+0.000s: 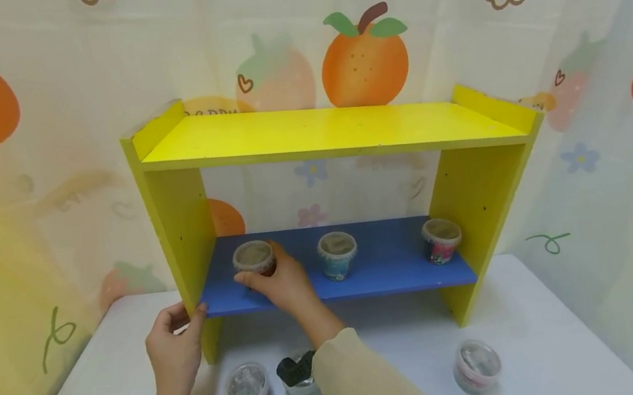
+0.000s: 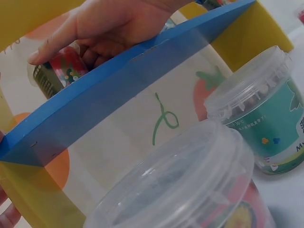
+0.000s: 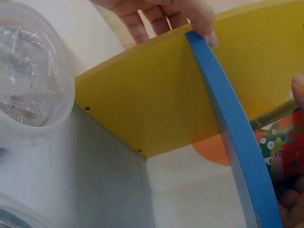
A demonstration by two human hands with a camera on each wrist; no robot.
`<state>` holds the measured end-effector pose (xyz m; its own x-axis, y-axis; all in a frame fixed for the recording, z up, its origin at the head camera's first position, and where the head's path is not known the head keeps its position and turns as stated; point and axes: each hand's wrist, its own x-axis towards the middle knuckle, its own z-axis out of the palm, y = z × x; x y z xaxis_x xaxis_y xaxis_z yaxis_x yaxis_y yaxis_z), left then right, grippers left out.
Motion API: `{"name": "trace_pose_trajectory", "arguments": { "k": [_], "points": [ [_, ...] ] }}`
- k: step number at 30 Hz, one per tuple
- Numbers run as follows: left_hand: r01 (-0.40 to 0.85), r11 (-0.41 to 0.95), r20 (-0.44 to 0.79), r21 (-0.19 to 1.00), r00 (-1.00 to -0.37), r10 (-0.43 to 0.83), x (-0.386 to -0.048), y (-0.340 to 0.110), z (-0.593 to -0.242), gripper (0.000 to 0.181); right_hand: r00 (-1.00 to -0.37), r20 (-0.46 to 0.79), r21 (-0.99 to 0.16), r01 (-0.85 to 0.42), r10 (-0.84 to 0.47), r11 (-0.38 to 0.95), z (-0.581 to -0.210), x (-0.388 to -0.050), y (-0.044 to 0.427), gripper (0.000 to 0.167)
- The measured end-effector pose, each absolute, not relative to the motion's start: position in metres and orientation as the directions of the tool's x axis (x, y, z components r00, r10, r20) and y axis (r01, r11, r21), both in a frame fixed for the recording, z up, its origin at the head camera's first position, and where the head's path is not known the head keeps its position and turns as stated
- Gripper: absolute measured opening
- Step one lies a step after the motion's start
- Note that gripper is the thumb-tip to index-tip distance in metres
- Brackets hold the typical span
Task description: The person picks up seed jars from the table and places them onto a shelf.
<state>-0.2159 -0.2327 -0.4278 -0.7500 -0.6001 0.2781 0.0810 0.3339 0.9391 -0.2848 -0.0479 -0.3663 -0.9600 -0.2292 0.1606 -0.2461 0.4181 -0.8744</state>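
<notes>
A yellow rack [image 1: 307,131] with a blue shelf board [image 1: 385,255] stands on the white table. At the left end of the board, my right hand [image 1: 285,279] grips a small lidded plastic tub [image 1: 254,255]. The left wrist view shows its red patterned side [image 2: 69,66] between thumb and fingers. My left hand [image 1: 175,345] holds the rack's left side panel, with the thumb at the blue board's front corner and fingers on the panel's outer side. A blue tub [image 1: 337,258] sits mid-board, and a dark and pink tub [image 1: 441,242] is at the right end.
On the table before the rack are a pale pink tub [image 1: 247,391], a green tub [image 2: 268,121] partly hidden by the right wrist's black mount [image 1: 297,369] in the head view, and another pink tub [image 1: 477,367] to the right. A fruit-print curtain [image 1: 267,15] hangs behind.
</notes>
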Motion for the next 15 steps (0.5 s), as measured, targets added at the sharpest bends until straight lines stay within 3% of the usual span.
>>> {"name": "trace_pose_trajectory", "arguments": {
  "k": [5, 15],
  "points": [
    [0.110, 0.355, 0.316, 0.928, -0.737, -0.597, -0.2151, -0.2317, -0.4284, 0.035, -0.961, 0.150, -0.874, -0.239, -0.233, 0.423, -0.3667, -0.2842, -0.0470, 0.095],
    [0.071, 0.391, 0.317, 0.918, -0.725, -0.612, -0.2153, -0.2308, -0.4289, 0.039, -0.953, 0.174, -0.860, -0.269, -0.247, 0.433, -0.3670, -0.2837, -0.0470, 0.087]
  ]
}}
